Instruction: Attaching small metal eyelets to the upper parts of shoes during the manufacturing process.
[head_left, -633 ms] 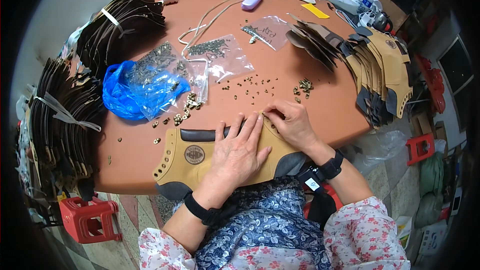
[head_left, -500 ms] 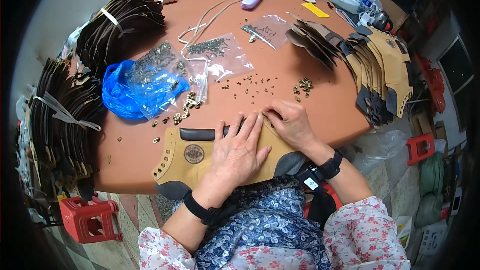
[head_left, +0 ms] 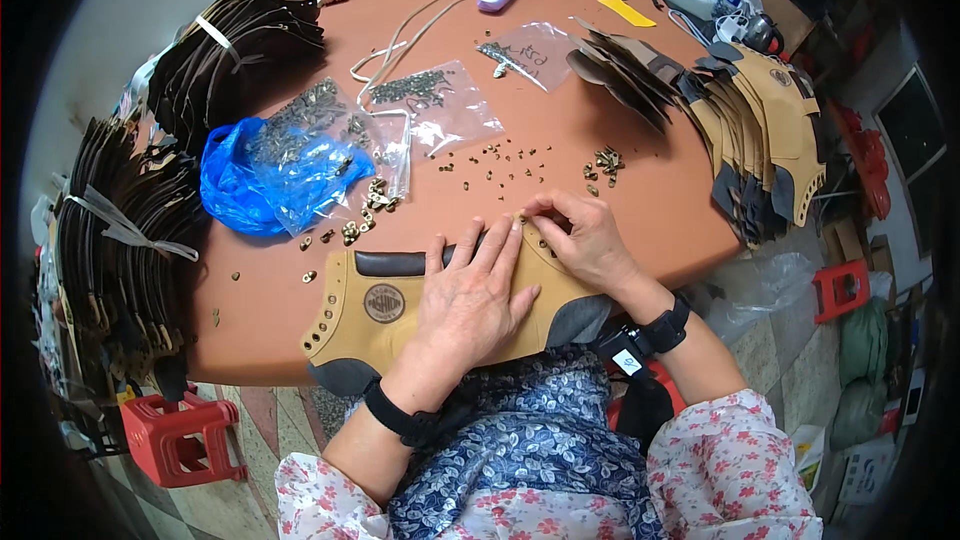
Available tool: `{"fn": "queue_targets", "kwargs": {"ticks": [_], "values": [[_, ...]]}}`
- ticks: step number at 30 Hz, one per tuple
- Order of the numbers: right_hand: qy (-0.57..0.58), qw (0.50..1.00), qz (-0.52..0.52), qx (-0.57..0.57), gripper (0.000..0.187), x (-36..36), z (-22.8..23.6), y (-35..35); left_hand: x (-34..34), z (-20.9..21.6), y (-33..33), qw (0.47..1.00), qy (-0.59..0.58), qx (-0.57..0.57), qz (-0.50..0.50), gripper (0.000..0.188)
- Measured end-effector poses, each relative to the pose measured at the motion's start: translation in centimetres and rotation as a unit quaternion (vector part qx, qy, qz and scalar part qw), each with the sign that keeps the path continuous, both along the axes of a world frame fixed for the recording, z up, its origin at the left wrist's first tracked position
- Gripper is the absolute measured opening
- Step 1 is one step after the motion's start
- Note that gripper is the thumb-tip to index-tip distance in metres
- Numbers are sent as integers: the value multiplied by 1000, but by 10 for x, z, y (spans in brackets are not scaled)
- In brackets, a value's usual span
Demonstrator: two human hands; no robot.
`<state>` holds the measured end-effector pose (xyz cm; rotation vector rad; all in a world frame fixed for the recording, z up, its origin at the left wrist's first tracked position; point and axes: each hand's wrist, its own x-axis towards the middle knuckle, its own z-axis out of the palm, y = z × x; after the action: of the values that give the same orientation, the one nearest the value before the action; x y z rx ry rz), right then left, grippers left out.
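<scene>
A tan shoe upper with dark grey corner patches, a dark brown padded strip and a round brown badge lies at the table's near edge. My left hand rests flat on its middle, fingers stretched out. At the upper's far right corner, thumb and forefinger of my right hand are pinched together at the row of eyelet holes. Whatever small piece they hold cannot be made out. Metal-ringed holes line the left edge. Beyond my hands lie scattered small brass pieces and a little heap of brass lace hooks.
Bundled dark uppers and another tied stack stand on the left. More tan uppers are piled right. A blue plastic bag and clear bags of metal pieces lie mid-table. Red stools flank the table.
My right hand has shifted slightly at the upper's far right corner, and more of the eyelet holes there show. My left hand stays flat on the upper. The whole view has moved a little.
</scene>
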<state>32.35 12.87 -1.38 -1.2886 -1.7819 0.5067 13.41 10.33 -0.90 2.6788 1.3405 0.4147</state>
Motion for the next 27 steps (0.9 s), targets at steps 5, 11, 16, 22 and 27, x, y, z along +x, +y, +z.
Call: {"fn": "queue_targets", "kwargs": {"ticks": [5, 11, 16, 22, 27], "values": [[-65, 991, 25, 111, 17, 5, -5, 1, 0, 0, 0, 1000, -2, 1, 1, 65], [-167, 978, 41, 121, 25, 2, -4, -12, 0, -1, 0, 1000, 0, 3, 1, 66], [-201, 971, 58, 120, 26, 5, -5, -12, 1, -1, 1, 1000, -2, 1, 2, 66], [-214, 966, 100, 101, 25, 12, -3, -4, 0, -2, -1, 1000, -11, 8, 6, 66], [-303, 934, 138, 129, 26, 20, 5, 4, 0, -1, -1, 1000, -12, 10, 0, 65]]}}
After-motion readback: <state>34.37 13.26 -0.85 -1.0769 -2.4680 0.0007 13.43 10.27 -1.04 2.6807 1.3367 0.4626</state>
